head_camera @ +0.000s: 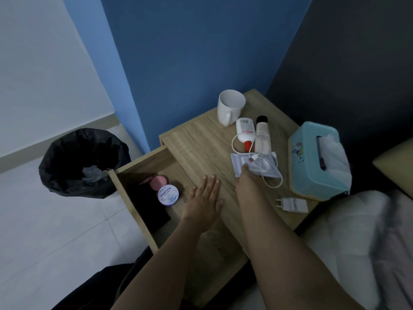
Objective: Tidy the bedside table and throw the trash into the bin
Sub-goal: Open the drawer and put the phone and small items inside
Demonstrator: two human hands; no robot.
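Right hand (245, 178) seemingly pinches the white packet (239, 161).

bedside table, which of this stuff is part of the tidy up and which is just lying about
Job in hand: right hand gripping white packet, cable, charger plug, red-capped tube, black-capped tube, mug, open drawer, bin.

Probably just there: tissue box, white jar and pink jar in the drawer, duvet, pillow.

A bedroom is showing: a table (201, 142) is standing against a bed (357, 242), carrying a mug (230, 107) and tissue box (312, 162), a bin (82, 162) sitting nearby.
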